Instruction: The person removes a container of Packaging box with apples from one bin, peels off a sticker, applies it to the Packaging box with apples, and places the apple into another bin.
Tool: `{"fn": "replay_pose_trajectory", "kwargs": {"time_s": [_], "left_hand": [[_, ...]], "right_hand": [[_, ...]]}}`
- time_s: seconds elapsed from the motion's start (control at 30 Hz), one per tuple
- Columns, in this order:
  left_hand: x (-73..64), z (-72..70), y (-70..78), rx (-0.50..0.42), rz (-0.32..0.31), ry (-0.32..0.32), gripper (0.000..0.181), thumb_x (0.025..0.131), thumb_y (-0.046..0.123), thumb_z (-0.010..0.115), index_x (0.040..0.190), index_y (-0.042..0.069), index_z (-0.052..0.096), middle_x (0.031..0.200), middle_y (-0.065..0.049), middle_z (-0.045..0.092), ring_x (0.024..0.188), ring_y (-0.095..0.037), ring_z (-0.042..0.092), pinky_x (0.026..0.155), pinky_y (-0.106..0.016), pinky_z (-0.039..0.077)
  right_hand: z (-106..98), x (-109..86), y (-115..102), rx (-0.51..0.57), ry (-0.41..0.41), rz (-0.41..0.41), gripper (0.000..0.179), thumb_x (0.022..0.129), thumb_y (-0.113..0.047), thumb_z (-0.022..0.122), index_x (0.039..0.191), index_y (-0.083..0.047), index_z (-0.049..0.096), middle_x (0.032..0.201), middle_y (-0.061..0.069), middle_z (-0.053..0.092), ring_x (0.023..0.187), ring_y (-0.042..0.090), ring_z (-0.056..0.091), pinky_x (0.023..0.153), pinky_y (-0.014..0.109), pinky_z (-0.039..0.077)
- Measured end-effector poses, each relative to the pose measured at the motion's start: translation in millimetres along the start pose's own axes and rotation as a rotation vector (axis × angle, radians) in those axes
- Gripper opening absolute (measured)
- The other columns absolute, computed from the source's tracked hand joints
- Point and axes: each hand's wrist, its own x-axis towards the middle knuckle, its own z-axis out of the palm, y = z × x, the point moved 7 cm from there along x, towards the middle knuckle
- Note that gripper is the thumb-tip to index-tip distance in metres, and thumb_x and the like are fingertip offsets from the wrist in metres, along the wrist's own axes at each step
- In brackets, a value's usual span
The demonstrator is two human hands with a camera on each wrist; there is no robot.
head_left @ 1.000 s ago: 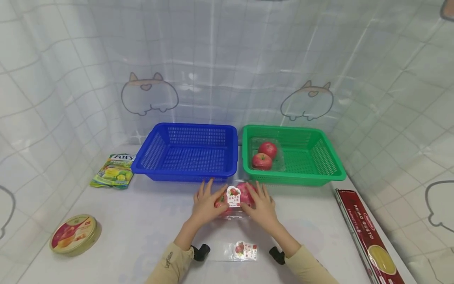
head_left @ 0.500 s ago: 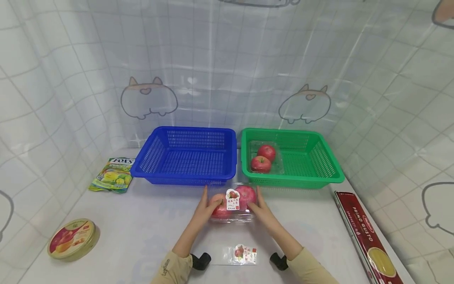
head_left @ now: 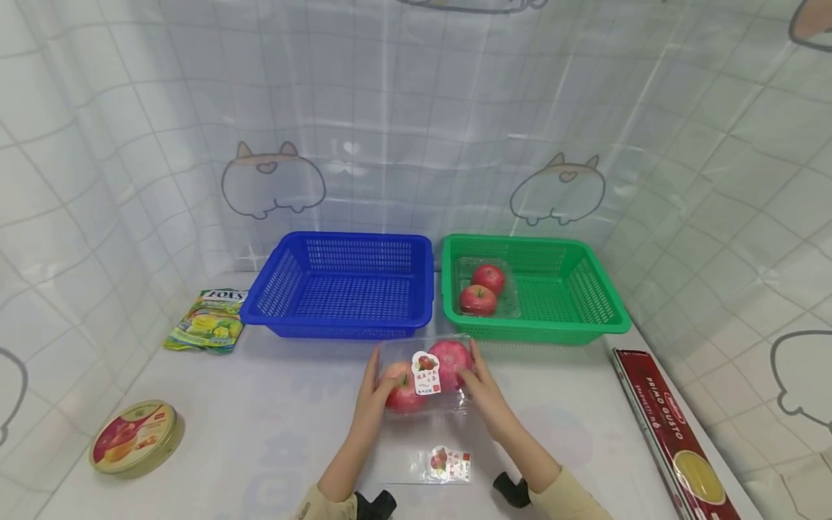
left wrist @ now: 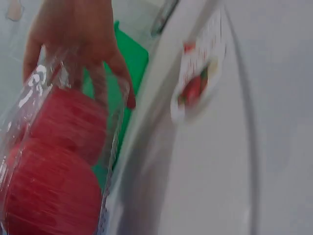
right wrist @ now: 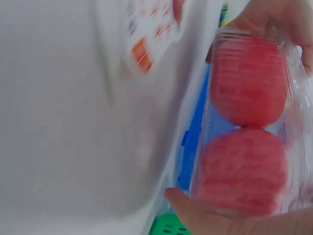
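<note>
A clear plastic box of apples (head_left: 422,345) is held up over the table in the head view, tilted, with a printed label (head_left: 426,373) on its lid. Inside show a left apple (head_left: 404,397) and a right apple (head_left: 453,361). My left hand (head_left: 373,397) grips the box's left end, thumb on top. At the other end my right hand (head_left: 486,396) grips it likewise, thumb over the lid. From the right wrist, both apples (right wrist: 249,83) show through the plastic, with the left hand (right wrist: 279,22) behind. Fingers under the box are partly hidden.
Behind stand a blue basket (head_left: 279,318) and a green basket (head_left: 552,328), which holds another apple box (head_left: 507,289). A clear packet with a label (head_left: 448,464) lies in front. Around are a candy bag (head_left: 208,320), a round tin (head_left: 135,438) and a spaghetti box (head_left: 672,433).
Both hands have shifted from resting over the apple box to gripping its ends. They have raised it and tilted it, bringing it slightly nearer. The baskets have stayed put.
</note>
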Motion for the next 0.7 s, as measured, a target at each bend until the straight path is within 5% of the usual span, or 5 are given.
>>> {"fn": "replay_pose_trajectory", "kwargs": {"time_s": [0.23, 0.47, 0.7], "left_hand": [[-23.3, -9.4, 5.6, -0.058, -0.100, -0.009, 0.080, 0.087, 0.026, 0.051, 0.148, 0.022, 0.000, 0.151, -0.023, 0.002, 0.138, -0.042, 0.003, 0.104, -0.064, 0.016], [-31.7, -18.1, 14.0, -0.270, -0.159, -0.145, 0.079, 0.089, 0.029, 0.043, 0.146, 0.026, -0.012, 0.147, -0.028, -0.004, 0.130, -0.054, 0.017, 0.093, -0.057, 0.037], [-37.0, -18.8, 22.3, -0.336, -0.142, -0.262, 0.075, 0.089, 0.029, 0.042, 0.147, 0.024, -0.004, 0.145, -0.028, 0.011, 0.119, -0.044, 0.039, 0.085, -0.054, 0.046]], "right_hand": [[-7, -11.0, -16, 0.037, 0.030, -0.035, 0.051, 0.099, -0.026, 0.039, 0.147, -0.015, 0.024, 0.152, 0.014, 0.020, 0.138, 0.035, 0.017, 0.105, 0.058, 0.022], [-10, -8.4, -36, 0.116, -0.062, -0.019, 0.050, 0.095, -0.021, 0.043, 0.143, -0.012, 0.035, 0.150, 0.011, 0.027, 0.137, 0.032, 0.019, 0.102, 0.056, 0.027], [-15, 8.7, -49, 0.101, -0.231, 0.023, 0.051, 0.094, -0.021, 0.044, 0.143, -0.014, 0.035, 0.148, 0.013, 0.029, 0.132, 0.031, 0.030, 0.102, 0.052, 0.032]]}}
